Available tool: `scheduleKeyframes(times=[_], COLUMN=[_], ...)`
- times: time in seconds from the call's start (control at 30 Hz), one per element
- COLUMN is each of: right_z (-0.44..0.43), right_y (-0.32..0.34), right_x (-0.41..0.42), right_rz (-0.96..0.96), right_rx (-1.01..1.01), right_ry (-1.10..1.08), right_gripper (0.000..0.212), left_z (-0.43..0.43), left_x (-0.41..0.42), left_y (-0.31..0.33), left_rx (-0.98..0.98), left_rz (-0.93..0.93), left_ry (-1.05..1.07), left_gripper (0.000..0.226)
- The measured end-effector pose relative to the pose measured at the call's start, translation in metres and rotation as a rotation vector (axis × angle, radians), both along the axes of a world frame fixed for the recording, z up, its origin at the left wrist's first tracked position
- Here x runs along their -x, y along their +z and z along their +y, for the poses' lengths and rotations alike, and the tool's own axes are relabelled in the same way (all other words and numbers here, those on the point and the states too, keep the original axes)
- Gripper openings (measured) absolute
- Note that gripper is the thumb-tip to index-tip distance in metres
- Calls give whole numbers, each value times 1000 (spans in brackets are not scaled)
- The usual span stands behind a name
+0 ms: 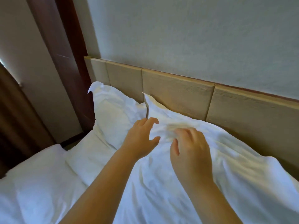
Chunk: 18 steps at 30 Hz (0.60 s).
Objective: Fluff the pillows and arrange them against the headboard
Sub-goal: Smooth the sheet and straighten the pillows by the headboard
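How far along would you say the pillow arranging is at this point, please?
Looks done: the left pillow stands propped against the headboard in the corner. In hand: the right pillow already leans on the headboard but is rumpled; the left hand is open over it, and the right hand meets its fabric, grip blurred. Left: plumping and straightening that pillow.

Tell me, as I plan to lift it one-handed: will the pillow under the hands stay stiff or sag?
Likely sags: the pillow is deeply creased and slumps against the headboard. Probably light for its size, looking puffy.
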State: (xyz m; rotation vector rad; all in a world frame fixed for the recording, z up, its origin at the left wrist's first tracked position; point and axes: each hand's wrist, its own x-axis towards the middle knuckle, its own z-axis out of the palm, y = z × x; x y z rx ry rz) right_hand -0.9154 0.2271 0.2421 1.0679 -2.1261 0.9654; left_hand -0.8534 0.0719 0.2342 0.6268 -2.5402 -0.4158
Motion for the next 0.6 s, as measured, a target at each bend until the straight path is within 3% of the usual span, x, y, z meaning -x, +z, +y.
scheduleKeyframes(times=[0.3, 0.6], right_z=[-44, -82], right_y=[-94, -186], right_x=[-93, -121], right_rz=[-140, -278], right_rx=[-354, -776], right_ry=[239, 347], right_gripper=[26, 14], left_z=[-13, -45], left_x=[-128, -185], left_y=[-95, -206], left_rx=[-382, -625], left_rz=[-303, -573], left_ry=[246, 632], left_gripper=[56, 50])
